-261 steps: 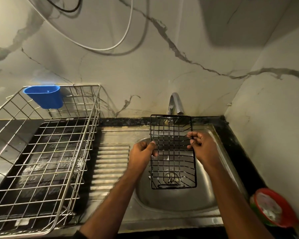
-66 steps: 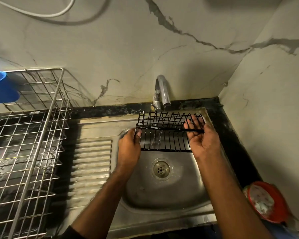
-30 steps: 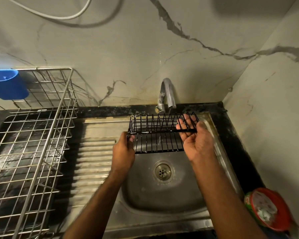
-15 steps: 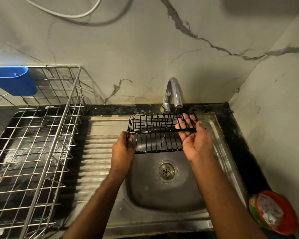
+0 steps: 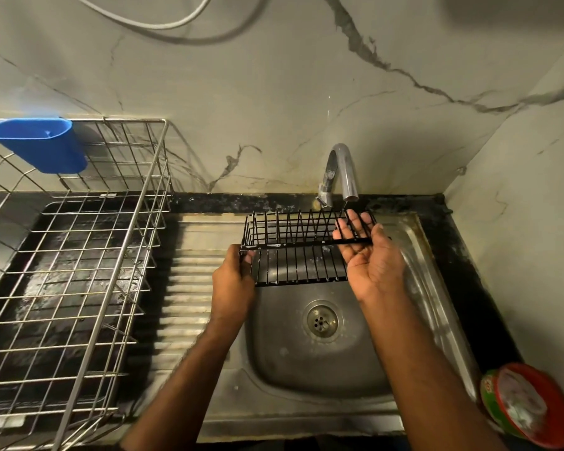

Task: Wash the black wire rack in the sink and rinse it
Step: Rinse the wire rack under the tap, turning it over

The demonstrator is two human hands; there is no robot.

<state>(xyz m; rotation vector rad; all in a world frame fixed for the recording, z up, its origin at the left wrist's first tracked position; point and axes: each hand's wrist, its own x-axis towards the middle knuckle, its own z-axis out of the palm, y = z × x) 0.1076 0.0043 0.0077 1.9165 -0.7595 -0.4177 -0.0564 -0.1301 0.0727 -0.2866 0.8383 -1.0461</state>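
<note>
left hand [image 5: 233, 275] grips 1 black rack [image 5: 297, 252] | right hand [image 5: 370, 255] flat, fingers straight

My only view: head camera, wide-angle, looking forward and steeply down, close over sink [image 5: 306, 369]; wall [image 5: 274, 92] fills upper frame.

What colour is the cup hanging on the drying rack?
Blue cup, hung on the drying rack; head view.
</note>
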